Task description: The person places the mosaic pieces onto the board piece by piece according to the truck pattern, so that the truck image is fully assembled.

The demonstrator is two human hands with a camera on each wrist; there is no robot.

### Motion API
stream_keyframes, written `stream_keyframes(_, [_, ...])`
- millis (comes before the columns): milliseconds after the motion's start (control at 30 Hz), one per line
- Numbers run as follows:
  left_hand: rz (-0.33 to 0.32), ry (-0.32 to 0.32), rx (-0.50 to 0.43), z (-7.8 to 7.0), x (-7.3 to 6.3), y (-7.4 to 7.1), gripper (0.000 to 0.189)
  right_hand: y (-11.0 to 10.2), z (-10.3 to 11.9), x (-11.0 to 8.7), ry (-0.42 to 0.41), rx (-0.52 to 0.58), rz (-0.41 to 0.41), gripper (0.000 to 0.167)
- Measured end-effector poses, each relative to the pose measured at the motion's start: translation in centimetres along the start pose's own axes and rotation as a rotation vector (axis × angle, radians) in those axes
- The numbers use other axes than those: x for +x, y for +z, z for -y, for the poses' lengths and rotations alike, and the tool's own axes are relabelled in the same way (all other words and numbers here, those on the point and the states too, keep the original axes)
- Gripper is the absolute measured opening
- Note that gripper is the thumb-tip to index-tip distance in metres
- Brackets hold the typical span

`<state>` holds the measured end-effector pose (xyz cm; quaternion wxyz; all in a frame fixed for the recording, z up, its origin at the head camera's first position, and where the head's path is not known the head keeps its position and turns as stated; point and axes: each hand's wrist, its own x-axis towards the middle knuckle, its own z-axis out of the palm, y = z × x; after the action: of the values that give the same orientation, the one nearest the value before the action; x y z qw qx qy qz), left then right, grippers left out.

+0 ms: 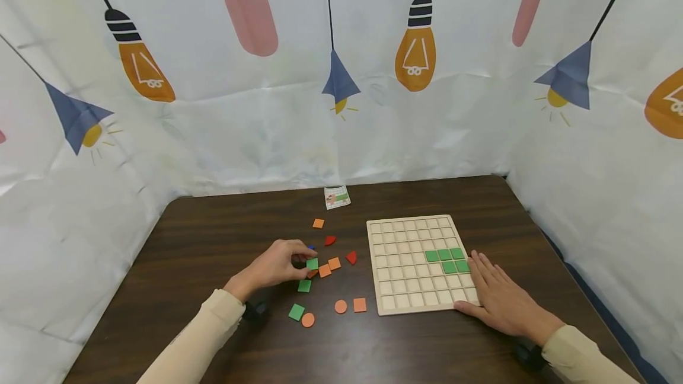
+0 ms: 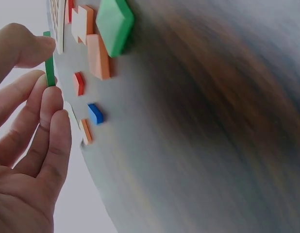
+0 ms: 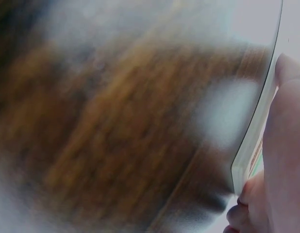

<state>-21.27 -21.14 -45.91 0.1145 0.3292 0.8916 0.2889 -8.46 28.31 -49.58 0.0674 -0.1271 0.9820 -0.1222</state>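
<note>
The left arm [image 1: 184, 351], covered by a pale sleeve [image 1: 221, 313], is stretched inward from the lower left. The left hand [image 1: 274, 262] is bent into a pinch; in the left wrist view, its thumb [image 2: 24, 46] is set opposite the curved fingers [image 2: 60, 126], which are lined up side by side. The right arm [image 1: 589, 355], likewise sleeved, is extended from the lower right. The right hand [image 1: 498, 298] is laid flat, its back turned upward, its fingers nearly straight and its thumb spread leftward.
</note>
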Motion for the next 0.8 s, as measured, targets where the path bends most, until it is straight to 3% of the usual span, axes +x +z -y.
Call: stream_keyframes(800, [0.03,0.083,0.008,-3.9,5.1,1.6,0.032,-0.1,0.1,0.1,-0.014,-0.019,-0.02,0.105])
